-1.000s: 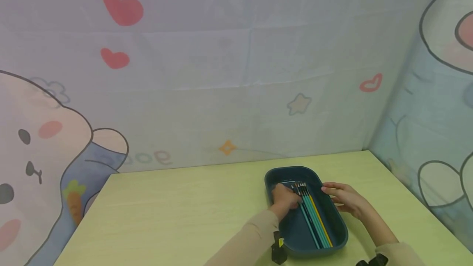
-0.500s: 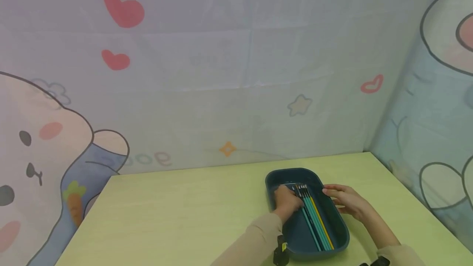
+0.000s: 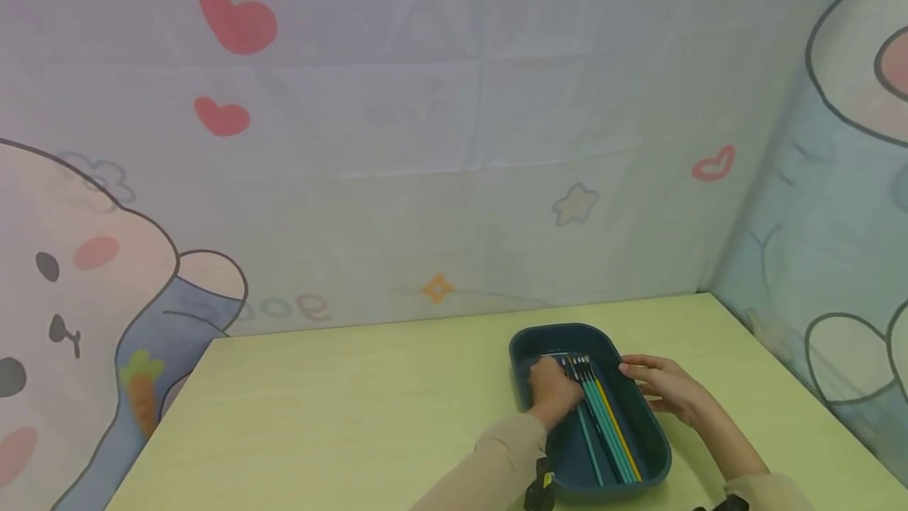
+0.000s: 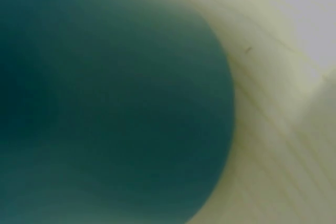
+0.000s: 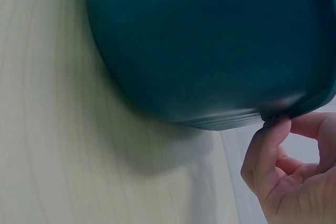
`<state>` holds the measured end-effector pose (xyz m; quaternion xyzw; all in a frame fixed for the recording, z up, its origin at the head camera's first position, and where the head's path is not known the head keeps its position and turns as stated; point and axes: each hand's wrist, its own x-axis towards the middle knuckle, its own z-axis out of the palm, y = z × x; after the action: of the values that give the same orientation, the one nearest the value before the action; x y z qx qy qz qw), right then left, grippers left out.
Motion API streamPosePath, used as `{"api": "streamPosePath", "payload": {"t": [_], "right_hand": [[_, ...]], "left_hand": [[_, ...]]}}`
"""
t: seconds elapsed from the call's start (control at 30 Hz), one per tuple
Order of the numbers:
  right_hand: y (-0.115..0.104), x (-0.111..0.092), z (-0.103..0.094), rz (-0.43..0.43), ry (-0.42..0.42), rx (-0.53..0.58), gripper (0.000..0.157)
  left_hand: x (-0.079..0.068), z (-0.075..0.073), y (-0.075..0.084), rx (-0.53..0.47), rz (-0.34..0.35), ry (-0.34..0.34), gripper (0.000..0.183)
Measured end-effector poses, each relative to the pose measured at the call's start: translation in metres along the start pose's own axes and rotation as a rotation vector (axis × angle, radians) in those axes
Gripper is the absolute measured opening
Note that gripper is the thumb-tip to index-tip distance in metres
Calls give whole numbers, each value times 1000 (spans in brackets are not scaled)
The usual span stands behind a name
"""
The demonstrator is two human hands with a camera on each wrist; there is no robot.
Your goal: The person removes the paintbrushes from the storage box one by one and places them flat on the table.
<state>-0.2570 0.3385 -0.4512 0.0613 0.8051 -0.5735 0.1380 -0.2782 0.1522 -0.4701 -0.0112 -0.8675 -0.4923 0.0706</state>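
Observation:
In the head view, a dark teal tray (image 3: pixel 560 464) stands on the table at the right. Inside it lies a bundle of slim teal pencils (image 3: pixel 612 430) with dark bands near their upper ends, a yellow pencil (image 3: pixel 619 430) along its right side. My left hand (image 3: pixel 555 391) reaches into the tray, curled over the upper part of a single teal pencil (image 3: pixel 590 448), fingertips hidden. This pencil lies apart from the bundle at its lower end. My right hand (image 3: pixel 663 385) pinches the tray's right rim; the right wrist view shows its thumb and fingers (image 5: pixel 270 148) at the edge.
The pale wooden table (image 3: pixel 319 400) stretches to the left of the tray. Behind it hangs a printed cloth backdrop (image 3: pixel 397 117), and another printed cloth (image 3: pixel 837 259) stands along the right side. The tray's blurred side (image 4: pixel 131 93) fills much of the left wrist view.
The lower end of one teal pencil has swung left, away from the bundle, under my left hand, which has shifted slightly right. My right hand stays at the tray's rim.

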Motion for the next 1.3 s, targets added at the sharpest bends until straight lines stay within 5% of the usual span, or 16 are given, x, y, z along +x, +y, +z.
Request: {"api": "streamPosePath", "payload": {"t": [0.47,0.77,1.3], "right_hand": [[-3,1,1,-7,1,-43,64],[-3,0,2,-11,-4,-53,64],[1,0,1,-7,4,-49,66]], "left_hand": [[3,-3,5,-46,-116,-42,15],[2,-5,5,-64,-105,-47,10],[-4,-16,26,-236,-190,-75,24]]}}
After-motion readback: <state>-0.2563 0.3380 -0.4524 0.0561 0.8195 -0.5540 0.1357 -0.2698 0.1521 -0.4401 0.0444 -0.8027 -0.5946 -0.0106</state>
